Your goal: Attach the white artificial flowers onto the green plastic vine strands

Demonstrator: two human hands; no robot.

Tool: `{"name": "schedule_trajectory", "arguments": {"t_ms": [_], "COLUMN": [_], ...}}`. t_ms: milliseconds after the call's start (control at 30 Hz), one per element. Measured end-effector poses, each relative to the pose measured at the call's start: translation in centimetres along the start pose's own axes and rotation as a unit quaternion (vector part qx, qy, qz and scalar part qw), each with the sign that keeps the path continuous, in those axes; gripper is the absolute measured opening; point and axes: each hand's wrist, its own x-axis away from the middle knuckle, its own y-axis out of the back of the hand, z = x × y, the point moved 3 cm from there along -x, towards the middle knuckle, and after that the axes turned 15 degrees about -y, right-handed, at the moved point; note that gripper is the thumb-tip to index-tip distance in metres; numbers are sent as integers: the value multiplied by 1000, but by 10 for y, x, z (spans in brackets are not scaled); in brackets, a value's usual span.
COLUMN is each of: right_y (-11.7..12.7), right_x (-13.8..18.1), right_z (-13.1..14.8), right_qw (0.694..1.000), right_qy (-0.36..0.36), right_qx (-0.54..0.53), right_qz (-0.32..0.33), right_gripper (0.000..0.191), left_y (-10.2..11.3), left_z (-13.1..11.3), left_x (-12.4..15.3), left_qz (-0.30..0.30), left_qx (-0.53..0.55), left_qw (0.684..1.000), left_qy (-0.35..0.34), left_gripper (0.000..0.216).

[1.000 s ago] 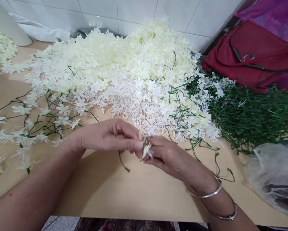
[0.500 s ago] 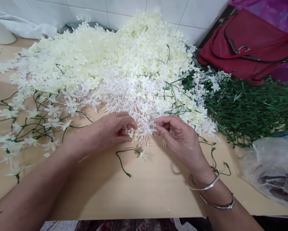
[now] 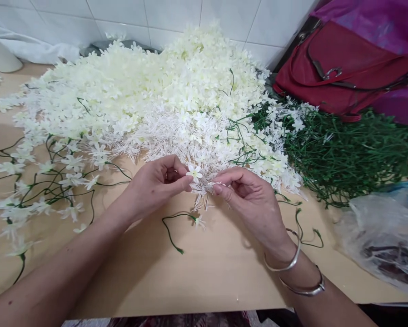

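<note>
Between the thumb and fingers of my left hand (image 3: pixel 161 181) is a small white artificial flower (image 3: pixel 194 173) with a pale yellow centre. My right hand (image 3: pixel 250 200), with bangles at the wrist, pinches a thin white stamen piece (image 3: pixel 220 184) a short way to the right of the flower. Just beyond both hands lies a heap of white stamens (image 3: pixel 176 145). On the table in front of me rests a green stem (image 3: pixel 168 227) with a white tuft at one end.
A large pile of cream blossoms (image 3: pixel 139 81) stands against the tiled wall. Stemmed flowers (image 3: pixel 47 186) spread at left. Green stems (image 3: pixel 347 154) are heaped at right, near a red bag (image 3: pixel 354 68) and a clear plastic bag (image 3: pixel 377 227).
My left hand has closed its fingertips on a white flower and lifted it. My right hand has come a little closer to it, still pinching. The view has shifted slightly.
</note>
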Motion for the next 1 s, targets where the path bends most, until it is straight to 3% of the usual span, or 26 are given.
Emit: {"name": "schedule_trajectory", "arguments": {"t_ms": [200,533,800,1000], "right_y": [-8,-11,-13,-12], "right_x": [5,12,10,7], "right_z": [9,16,13,8], "right_qw": [993,940,948,965], "right_qy": [99,229,194,148], "right_qx": [54,221,222,189], "right_qz": [-34,-121,-120,-105], "right_gripper": [15,17,15,14], "left_y": [-12,-21,-24,-23], "left_z": [-4,-5,-2,1], "left_x": [-1,0,3,8], "left_qz": [-1,-19,-34,-18], "left_qx": [82,133,119,-10], "left_qw": [997,991,992,997], "left_qy": [2,-6,-21,-74], "left_gripper": [26,26,20,12]}}
